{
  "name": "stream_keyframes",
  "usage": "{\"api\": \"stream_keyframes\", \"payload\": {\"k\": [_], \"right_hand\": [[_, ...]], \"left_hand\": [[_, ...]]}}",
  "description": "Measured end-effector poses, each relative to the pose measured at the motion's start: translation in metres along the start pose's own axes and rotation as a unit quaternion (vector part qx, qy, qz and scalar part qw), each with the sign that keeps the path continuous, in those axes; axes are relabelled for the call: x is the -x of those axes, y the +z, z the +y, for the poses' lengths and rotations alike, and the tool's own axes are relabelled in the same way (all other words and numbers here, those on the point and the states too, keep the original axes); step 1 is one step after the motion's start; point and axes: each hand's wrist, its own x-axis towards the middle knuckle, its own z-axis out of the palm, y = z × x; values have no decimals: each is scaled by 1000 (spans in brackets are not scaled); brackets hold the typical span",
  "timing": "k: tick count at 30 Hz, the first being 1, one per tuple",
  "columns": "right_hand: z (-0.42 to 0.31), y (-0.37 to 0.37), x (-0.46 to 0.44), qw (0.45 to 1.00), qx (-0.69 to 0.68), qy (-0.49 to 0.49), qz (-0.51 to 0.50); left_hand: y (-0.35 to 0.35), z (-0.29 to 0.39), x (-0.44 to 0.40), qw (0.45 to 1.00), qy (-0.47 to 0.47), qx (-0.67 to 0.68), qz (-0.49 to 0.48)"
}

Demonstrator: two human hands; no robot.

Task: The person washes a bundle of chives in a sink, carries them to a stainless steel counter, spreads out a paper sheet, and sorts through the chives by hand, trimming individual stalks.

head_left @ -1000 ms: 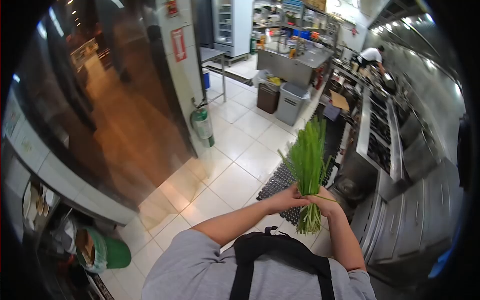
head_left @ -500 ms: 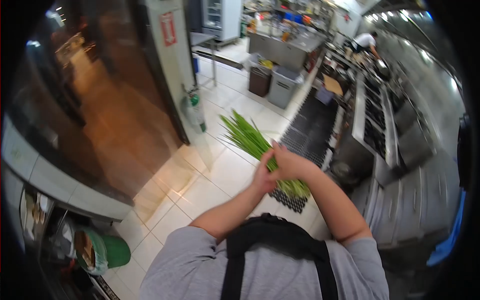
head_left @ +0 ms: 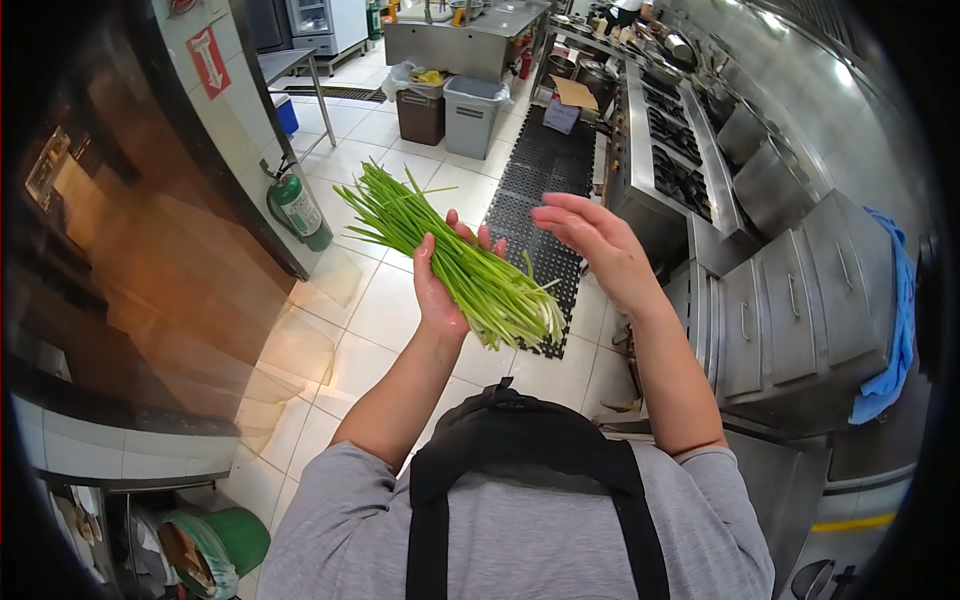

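A bunch of long green stalks (head_left: 450, 255) with pale cut ends lies slantwise across my left hand (head_left: 440, 295). The thumb shows on the near side, and the fingertips come up past the far side of the bunch. The green tips point to the upper left, the pale ends to the lower right. My right hand (head_left: 597, 245) is raised to the right of the bunch, apart from it, with its fingers stretched out and nothing in it.
Beyond the hands stand a grey bin (head_left: 473, 118), a brown bin (head_left: 420, 115) and a black floor mat (head_left: 540, 190). A stove (head_left: 680, 160) and steel drawers (head_left: 780, 310) line the right. A fire extinguisher (head_left: 300, 210) is at left. A person (head_left: 625, 12) stands far off.
My right hand has let go of the bunch and moved off to the right. The bunch now rests in my left hand. The view has turned, so the stove and drawers appear further left.
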Motion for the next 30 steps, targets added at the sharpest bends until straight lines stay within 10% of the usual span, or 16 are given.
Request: {"api": "stream_keyframes", "payload": {"k": [9,19,26,30], "right_hand": [[173,-95,159,848,-367,282,260],[222,-89,253,783,-350,370,358],[88,-44,156,984,26,72,164],[7,-16,109,942,260,-191,91]], "left_hand": [[42,-15,-6,995,53,-41,69],[64,-26,-16,982,104,-107,114],[71,-44,-19,948,165,-227,153],[80,-53,-19,939,202,-239,142]]}}
